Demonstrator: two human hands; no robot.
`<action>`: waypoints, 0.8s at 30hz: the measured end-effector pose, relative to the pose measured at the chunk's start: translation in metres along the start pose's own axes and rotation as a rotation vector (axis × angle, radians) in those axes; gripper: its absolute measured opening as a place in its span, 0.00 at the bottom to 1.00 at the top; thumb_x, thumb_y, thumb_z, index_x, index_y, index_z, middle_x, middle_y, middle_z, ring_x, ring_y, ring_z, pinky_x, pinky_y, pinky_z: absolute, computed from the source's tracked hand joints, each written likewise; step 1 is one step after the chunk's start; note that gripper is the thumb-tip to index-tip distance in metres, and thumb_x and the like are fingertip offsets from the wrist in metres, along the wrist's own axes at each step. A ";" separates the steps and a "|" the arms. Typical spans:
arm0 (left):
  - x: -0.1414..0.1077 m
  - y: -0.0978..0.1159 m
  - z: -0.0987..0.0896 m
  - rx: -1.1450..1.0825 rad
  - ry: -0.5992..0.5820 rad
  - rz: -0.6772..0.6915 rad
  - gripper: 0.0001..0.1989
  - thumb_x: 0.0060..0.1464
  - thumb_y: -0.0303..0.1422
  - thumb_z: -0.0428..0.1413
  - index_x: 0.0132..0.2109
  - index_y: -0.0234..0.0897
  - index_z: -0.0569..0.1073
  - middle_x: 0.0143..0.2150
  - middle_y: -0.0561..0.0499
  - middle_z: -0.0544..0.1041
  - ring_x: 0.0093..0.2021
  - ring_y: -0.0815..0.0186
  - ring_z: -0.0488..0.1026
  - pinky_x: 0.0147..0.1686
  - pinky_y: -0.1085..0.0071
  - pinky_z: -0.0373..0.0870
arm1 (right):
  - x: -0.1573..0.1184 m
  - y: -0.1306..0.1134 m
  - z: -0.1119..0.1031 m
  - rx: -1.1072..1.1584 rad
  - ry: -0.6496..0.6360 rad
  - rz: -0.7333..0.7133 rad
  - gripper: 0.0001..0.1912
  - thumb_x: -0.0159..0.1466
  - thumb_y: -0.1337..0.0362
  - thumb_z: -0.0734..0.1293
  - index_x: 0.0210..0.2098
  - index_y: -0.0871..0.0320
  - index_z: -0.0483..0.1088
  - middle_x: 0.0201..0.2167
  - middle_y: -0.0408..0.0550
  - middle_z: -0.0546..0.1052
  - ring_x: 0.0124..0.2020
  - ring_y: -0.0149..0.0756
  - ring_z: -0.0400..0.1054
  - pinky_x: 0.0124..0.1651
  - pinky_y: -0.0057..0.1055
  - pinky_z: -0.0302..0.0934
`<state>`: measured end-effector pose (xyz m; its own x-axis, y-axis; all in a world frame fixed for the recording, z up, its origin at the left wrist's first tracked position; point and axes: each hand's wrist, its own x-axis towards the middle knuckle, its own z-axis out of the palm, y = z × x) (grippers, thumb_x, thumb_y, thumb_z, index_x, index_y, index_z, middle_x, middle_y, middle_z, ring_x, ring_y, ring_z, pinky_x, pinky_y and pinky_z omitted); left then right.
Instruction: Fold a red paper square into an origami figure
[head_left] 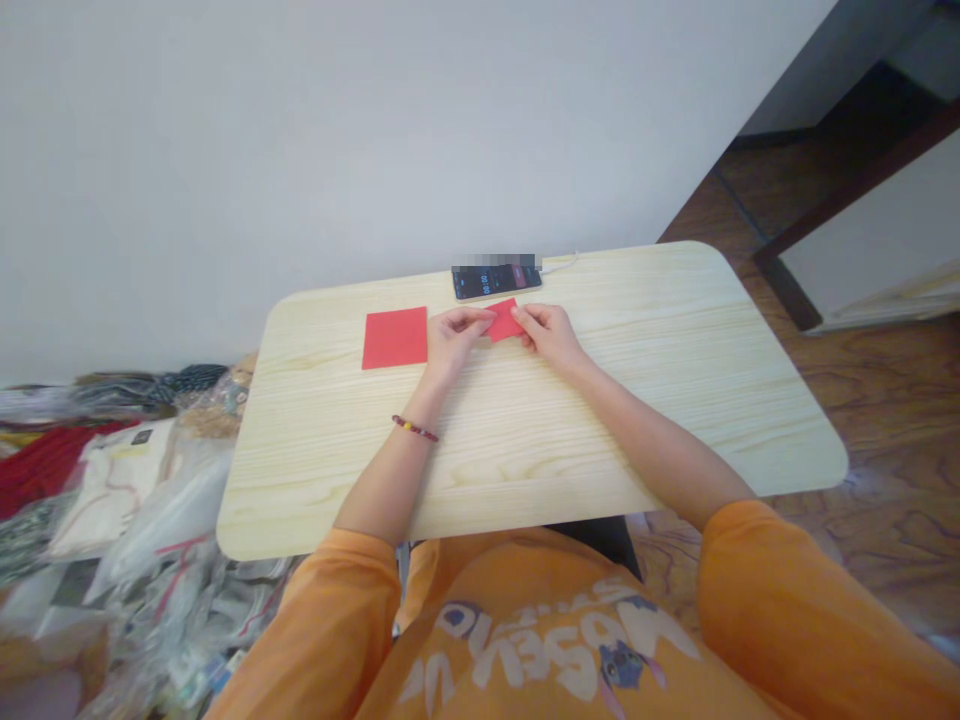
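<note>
Between my two hands is a small piece of red paper (503, 320), raised a little over the table or resting on it; I cannot tell which. My left hand (454, 335) pinches its left edge between thumb and fingers. At its right side, my right hand (551, 333) grips the paper with the thumb on top and the fingers curled beneath. To the left of my left hand lies a flat square of red paper (395, 338), perhaps a stack, close to the wrist.
A phone (496, 278) with a timer on its screen lies behind my hands, a white cable (561, 266) running from it. The pale wooden table (315, 480) stands against a white wall. Bagged clothes (180, 540) are heaped left of it; wooden floor lies right.
</note>
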<state>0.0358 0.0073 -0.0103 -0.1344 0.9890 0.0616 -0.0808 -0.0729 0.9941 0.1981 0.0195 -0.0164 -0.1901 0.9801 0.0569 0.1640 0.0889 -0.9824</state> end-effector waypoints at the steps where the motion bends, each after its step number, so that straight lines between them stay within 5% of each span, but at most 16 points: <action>1: 0.000 0.000 0.000 -0.013 0.005 -0.010 0.03 0.38 0.29 0.64 0.27 0.36 0.79 0.31 0.47 0.81 0.34 0.65 0.77 0.39 0.69 0.73 | -0.001 -0.001 0.000 -0.047 0.023 -0.015 0.29 0.58 0.39 0.63 0.17 0.58 0.63 0.10 0.40 0.62 0.14 0.24 0.53 0.18 0.25 0.45; 7: -0.001 0.000 0.000 -0.048 0.018 -0.053 0.07 0.35 0.32 0.66 0.26 0.37 0.79 0.31 0.48 0.81 0.33 0.66 0.76 0.36 0.71 0.73 | 0.000 -0.002 0.000 -0.015 0.026 0.018 0.32 0.56 0.37 0.63 0.13 0.57 0.58 0.08 0.39 0.57 0.13 0.24 0.50 0.18 0.26 0.42; 16: -0.003 -0.001 0.000 -0.056 -0.045 -0.081 0.07 0.37 0.31 0.66 0.27 0.35 0.78 0.30 0.48 0.80 0.32 0.67 0.75 0.38 0.70 0.71 | 0.002 -0.005 0.001 0.259 -0.026 0.080 0.27 0.52 0.37 0.66 0.27 0.54 0.58 0.17 0.36 0.61 0.16 0.25 0.52 0.17 0.24 0.43; 24: -0.005 -0.002 0.002 -0.080 -0.097 -0.043 0.23 0.37 0.35 0.68 0.44 0.40 0.72 0.23 0.57 0.73 0.25 0.70 0.72 0.31 0.75 0.68 | 0.001 -0.001 0.001 0.247 -0.056 0.052 0.20 0.57 0.44 0.65 0.29 0.53 0.57 0.19 0.37 0.60 0.16 0.26 0.52 0.17 0.24 0.42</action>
<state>0.0383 0.0031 -0.0122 -0.0329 0.9990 0.0311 -0.1634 -0.0360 0.9859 0.1971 0.0207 -0.0154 -0.2417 0.9704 0.0025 -0.0651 -0.0137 -0.9978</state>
